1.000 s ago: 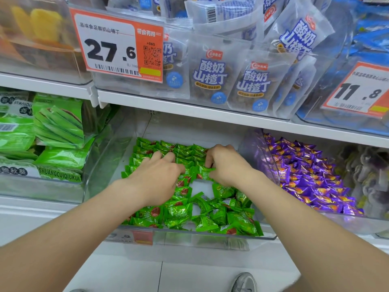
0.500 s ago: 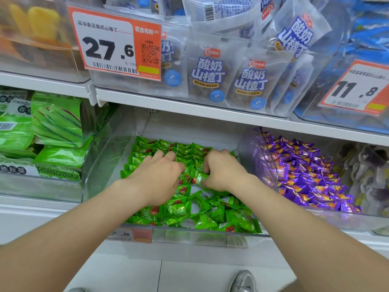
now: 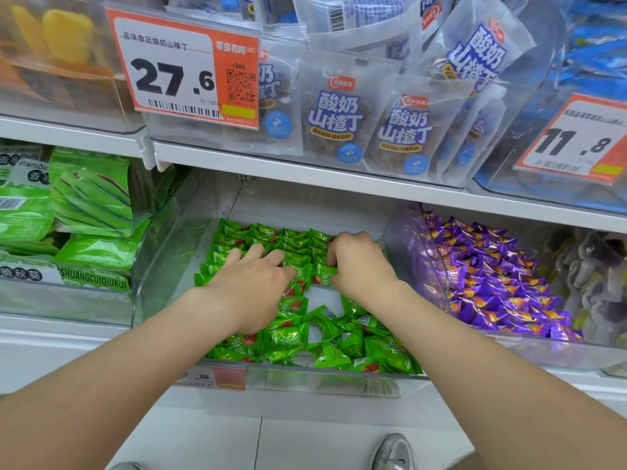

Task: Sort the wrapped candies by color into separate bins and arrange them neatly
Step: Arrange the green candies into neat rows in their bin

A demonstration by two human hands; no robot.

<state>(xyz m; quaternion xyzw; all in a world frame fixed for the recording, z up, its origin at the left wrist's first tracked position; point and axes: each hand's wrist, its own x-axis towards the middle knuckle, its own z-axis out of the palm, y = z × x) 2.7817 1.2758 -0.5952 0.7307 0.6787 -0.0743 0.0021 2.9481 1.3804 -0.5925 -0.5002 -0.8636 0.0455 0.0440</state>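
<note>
A grey sneaker [image 3: 393, 451] stands on the white tiled floor [image 3: 203, 442], below the front lip of a clear plastic bin [image 3: 305, 379] on the lower shelf. Inside the bin, green wrapped candies [image 3: 325, 347] lie loose and jumbled against that front lip, and in tidy rows toward the back wall. A bare white strip of bin floor runs along the left wall, and a small bare patch shows between the two wrists. The left hand [image 3: 251, 283] lies on the rows with its fingers stretched out and released. The right hand [image 3: 359, 266] has its fingers curled down into the rows; whether they pinch a candy cannot be told. The bin's right wall touches the neighbouring bin of purple wrapped candies [image 3: 492, 286]. Just above, the white shelf edge [image 3: 305, 174] overhangs the back rows
</note>
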